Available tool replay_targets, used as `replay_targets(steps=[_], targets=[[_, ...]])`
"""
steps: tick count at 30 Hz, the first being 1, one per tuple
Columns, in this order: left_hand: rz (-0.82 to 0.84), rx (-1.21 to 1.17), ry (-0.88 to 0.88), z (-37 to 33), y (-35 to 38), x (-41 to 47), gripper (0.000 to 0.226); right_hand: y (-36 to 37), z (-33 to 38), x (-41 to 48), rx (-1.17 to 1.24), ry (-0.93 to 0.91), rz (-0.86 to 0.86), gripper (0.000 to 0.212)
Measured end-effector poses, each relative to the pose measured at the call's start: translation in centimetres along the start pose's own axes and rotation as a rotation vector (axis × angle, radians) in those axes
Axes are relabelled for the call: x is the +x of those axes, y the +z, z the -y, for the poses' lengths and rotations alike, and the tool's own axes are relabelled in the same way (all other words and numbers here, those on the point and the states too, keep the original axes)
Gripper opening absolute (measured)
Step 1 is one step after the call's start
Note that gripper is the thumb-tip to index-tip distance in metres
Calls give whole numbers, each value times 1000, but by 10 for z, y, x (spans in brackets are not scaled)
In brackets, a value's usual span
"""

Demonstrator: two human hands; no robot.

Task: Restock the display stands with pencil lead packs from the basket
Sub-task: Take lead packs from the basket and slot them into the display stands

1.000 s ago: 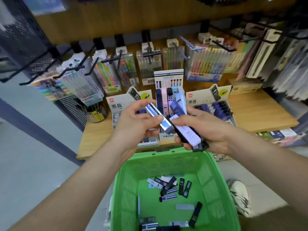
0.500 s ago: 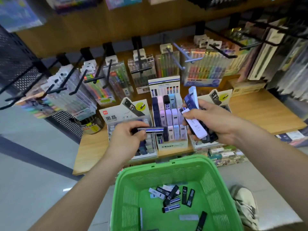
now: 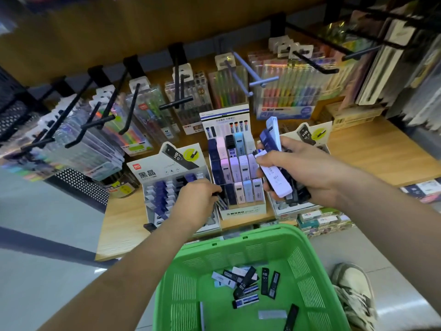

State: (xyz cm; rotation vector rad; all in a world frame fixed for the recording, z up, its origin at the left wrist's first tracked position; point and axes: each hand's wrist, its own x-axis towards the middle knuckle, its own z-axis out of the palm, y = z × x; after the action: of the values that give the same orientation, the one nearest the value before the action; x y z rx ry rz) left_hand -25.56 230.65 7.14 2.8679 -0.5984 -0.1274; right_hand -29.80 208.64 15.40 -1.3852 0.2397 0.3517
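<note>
Three display stands sit in a row on a wooden shelf (image 3: pixel 381 154); places here are given relative to the middle one, the MONO stand (image 3: pixel 241 212). Left of it, the left stand (image 3: pixel 148 173) holds columns of blue and dark packs, and some of its slots appear unfilled. The left hand (image 3: pixel 194 204) hovers over that stand's right edge, just left of the MONO stand's front corner. Its fingers are curled round a single pack (image 3: pixel 220 203), dark with blue stripes, of which only the tip shows. The step in hand appears to be seating this pack; whether it is bound for the left stand or the MONO stand's front-left slot cannot be told. Below the MONO stand, nearer the viewer, the green basket (image 3: pixel 262 232) holds a scatter of loose packs (image 3: pixel 245 283), so restocking seems far from done. Right of the MONO stand, level with its middle rows, the right hand (image 3: pixel 303 173) clasps a bundle of packs (image 3: pixel 276 180), white, navy and black, with fingers and thumb wrapped round them. Behind that hand, the right stand (image 3: pixel 310 134) is mostly hidden. The next move likely calls for aligning the single pack with an open slot, pressing it home, then drawing another from the bundle.
</note>
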Motion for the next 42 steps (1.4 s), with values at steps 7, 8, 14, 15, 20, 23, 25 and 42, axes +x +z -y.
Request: replay_targets(steps=[7, 8, 14, 15, 20, 23, 25, 42], targets=[[4, 118, 81, -2, 19, 3, 18, 0, 0, 0, 26, -21, -21, 9], [3, 152, 98, -2, 21, 4, 18, 1, 0, 0, 31, -23, -21, 10], [-4, 296, 92, -7, 31, 8, 34, 1, 1, 0, 78, -15, -9, 9], [-3, 302, 94, -9, 29, 8, 36, 0, 0, 0, 90, -16, -5, 9], [-12, -179, -68, -33, -15, -1, 6, 2, -5, 0, 89, -35, 3, 17], [108, -1146, -260, -60, -53, -23, 18, 8, -9, 1, 89, -85, 11, 20], [137, -1271, -216, -73, -68, -38, 41, 15, -11, 0, 76, -139, 31, 19], [-132, -1176, -329, -42, -84, -50, 27, 19, -4, -5, 208, 6, 0, 2]])
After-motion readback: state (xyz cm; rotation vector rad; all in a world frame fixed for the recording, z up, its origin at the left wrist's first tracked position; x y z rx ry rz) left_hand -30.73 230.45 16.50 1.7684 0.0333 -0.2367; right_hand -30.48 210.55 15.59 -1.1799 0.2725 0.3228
